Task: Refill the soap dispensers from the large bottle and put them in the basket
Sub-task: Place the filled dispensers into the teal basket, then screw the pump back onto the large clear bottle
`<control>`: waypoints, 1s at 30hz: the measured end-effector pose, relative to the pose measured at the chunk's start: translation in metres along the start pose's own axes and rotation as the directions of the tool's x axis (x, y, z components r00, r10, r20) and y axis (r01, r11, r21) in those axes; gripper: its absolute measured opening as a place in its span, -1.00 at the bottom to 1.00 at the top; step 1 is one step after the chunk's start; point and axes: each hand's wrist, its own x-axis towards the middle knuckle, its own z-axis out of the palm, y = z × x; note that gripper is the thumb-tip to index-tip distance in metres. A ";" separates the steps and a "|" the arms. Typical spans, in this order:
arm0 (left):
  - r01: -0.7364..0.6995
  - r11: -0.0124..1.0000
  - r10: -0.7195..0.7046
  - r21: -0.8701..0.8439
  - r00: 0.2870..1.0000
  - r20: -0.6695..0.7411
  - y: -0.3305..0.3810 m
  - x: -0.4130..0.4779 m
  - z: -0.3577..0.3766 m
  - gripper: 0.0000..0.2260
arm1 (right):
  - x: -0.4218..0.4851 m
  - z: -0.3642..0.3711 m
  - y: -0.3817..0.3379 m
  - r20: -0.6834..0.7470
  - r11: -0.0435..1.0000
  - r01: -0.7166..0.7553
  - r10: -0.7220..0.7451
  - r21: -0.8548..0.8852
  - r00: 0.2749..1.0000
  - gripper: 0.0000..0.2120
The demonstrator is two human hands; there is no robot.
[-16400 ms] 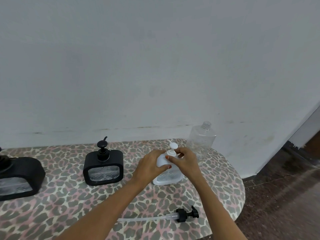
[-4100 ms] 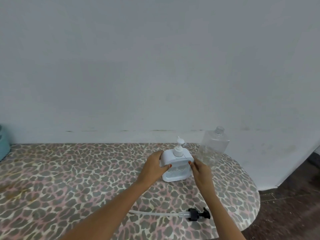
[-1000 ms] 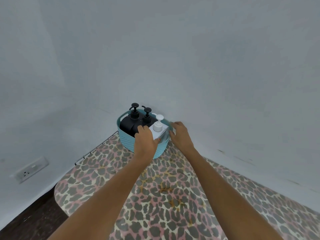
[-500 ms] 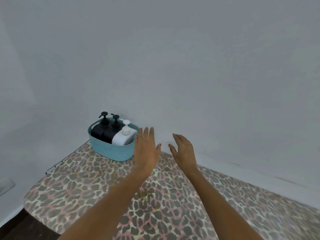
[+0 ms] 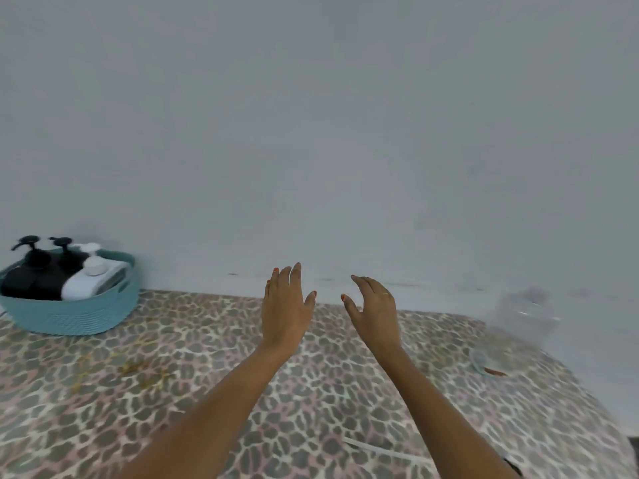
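Pump tube (image 5: 377, 449) at bottom right of frame on leopard-print table (image 5: 173, 392), L hand (image 5: 285, 311) & R hand (image 5: 375, 312) mid-frame over it, fingers spread, holding nothing, teal basket (image 5: 76, 314) far left w/ 2 black dispensers (image 5: 34, 281) & white dispenser (image 5: 91, 283) inside, blurry clear bottle (image 5: 525, 311) far right by wall (image 5: 311, 133)

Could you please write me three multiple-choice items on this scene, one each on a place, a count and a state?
1. Where is the white dispenser?
A. in the basket
B. on the floor
C. on a shelf

2. How many black dispensers are in the basket?
A. one
B. two
C. four

3. How are the left hand and the right hand?
A. open, holding nothing
B. gripping a cloth
C. clenched into fists

Answers: 1 A, it lies inside the teal rim; 2 B, two black ones sit left of the white one; 3 A, the fingers are straight and touch nothing.
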 end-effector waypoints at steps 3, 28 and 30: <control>-0.036 0.996 0.040 -0.078 0.998 0.050 0.035 -0.011 0.027 -0.49 | -0.018 -0.033 0.037 -0.051 0.997 -0.073 0.072 -0.023 0.996 -0.64; 0.356 0.725 0.224 -0.590 0.689 0.690 0.233 -0.038 0.182 -0.45 | -0.076 -0.129 0.237 0.013 0.618 -0.639 0.714 0.459 0.700 -0.38; 0.383 0.697 0.227 -0.607 0.685 0.693 0.231 -0.038 0.186 -0.43 | -0.074 -0.128 0.233 0.013 0.598 -0.629 0.719 0.498 0.694 -0.45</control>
